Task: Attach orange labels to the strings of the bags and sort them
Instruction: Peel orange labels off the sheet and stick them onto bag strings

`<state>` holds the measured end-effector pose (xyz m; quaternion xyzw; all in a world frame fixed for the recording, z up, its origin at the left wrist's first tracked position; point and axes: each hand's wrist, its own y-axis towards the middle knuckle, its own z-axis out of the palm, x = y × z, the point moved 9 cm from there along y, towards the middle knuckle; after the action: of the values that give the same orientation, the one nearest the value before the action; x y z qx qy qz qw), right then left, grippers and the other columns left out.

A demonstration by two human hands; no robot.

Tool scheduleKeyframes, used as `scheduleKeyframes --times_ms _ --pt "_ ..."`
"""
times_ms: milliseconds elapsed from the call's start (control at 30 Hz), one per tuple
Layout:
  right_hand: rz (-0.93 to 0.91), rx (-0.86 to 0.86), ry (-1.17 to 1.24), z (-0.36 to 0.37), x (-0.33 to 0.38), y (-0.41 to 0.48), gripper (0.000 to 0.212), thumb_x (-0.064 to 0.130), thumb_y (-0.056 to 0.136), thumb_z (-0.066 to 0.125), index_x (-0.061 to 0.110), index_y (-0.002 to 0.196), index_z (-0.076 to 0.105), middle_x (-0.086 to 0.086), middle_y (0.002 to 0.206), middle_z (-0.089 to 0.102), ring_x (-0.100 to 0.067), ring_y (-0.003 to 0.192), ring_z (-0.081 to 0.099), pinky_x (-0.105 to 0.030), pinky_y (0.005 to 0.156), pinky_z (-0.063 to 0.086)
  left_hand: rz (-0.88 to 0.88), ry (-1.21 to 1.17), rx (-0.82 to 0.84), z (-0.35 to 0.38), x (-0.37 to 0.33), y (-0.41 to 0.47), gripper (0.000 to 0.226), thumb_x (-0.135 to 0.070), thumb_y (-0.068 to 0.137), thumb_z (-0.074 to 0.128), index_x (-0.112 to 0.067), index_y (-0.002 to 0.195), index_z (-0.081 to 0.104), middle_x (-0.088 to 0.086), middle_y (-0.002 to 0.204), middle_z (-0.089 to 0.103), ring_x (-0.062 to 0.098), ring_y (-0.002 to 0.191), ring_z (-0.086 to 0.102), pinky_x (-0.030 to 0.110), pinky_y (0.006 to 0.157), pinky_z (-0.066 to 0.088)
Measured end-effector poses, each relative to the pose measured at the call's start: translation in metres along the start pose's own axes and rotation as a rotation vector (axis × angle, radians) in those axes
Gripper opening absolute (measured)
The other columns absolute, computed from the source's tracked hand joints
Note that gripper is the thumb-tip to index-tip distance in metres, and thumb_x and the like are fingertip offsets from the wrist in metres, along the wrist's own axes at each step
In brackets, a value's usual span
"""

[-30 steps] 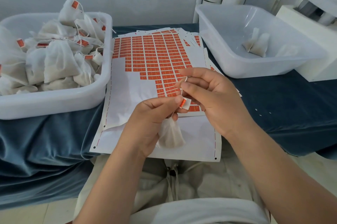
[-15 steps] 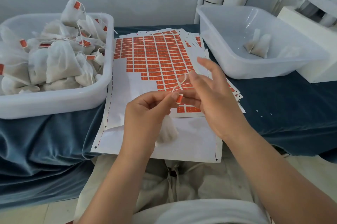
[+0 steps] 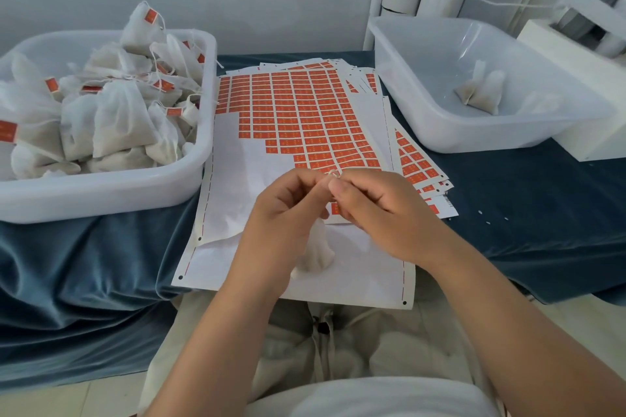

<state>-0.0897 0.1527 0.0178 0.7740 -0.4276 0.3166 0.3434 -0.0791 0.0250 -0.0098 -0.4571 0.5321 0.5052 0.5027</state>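
Pinching a loop of string (image 3: pixel 333 174) between curled fingertips of left hand (image 3: pixel 288 209) and right hand (image 3: pixel 379 213), above the worktop's (image 3: pixel 542 230) front edge; dangling below, a small white bag (image 3: pixel 316 254), partly hidden by the left hand; between the hands, an orange label (image 3: pixel 335 208) (on string or sheet, cannot tell); underneath, the label sheet (image 3: pixel 305 118); at the left edge, a tub (image 3: pixel 101 193) heaped with labelled bags (image 3: pixel 118 118); towards the right rear corner, a second tub (image 3: pixel 423 131) with few bags (image 3: pixel 481 94).
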Motion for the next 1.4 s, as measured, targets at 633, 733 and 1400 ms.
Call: scheduleKeyframes --times_ms 633,733,1400 --pt "0.033 -0.054 0.088 0.001 -0.002 -0.003 0.034 0.029 0.107 0.040 0.021 0.076 0.053 0.010 0.061 0.055 -0.008 0.057 0.053 -0.015 0.059 0.044 0.140 0.084 0.021 -0.003 -0.021 0.000 0.013 -0.024 0.104 0.066 -0.026 0.096 0.076 -0.009 0.087 0.076 0.007 0.081 0.071 0.016 0.076 0.055" --pt "0.058 -0.061 0.112 0.001 -0.004 -0.003 0.041 0.043 0.108 0.039 0.018 0.082 0.059 0.002 0.065 0.060 -0.011 0.059 0.058 -0.017 0.060 0.048 0.202 0.233 -0.061 -0.011 -0.030 0.000 0.011 -0.024 0.103 0.067 -0.030 0.096 0.073 -0.015 0.088 0.075 0.009 0.084 0.070 0.018 0.076 0.056" --pt "0.065 0.312 -0.381 0.038 -0.023 -0.005 0.068 0.083 0.081 0.013 0.042 0.097 0.065 0.025 0.096 0.069 0.013 0.102 0.056 -0.002 0.078 0.041 0.624 0.441 -0.626 -0.221 -0.206 0.134 0.007 -0.022 0.103 0.055 -0.020 0.096 0.056 -0.004 0.087 0.075 0.012 0.080 0.073 0.032 0.084 0.058"
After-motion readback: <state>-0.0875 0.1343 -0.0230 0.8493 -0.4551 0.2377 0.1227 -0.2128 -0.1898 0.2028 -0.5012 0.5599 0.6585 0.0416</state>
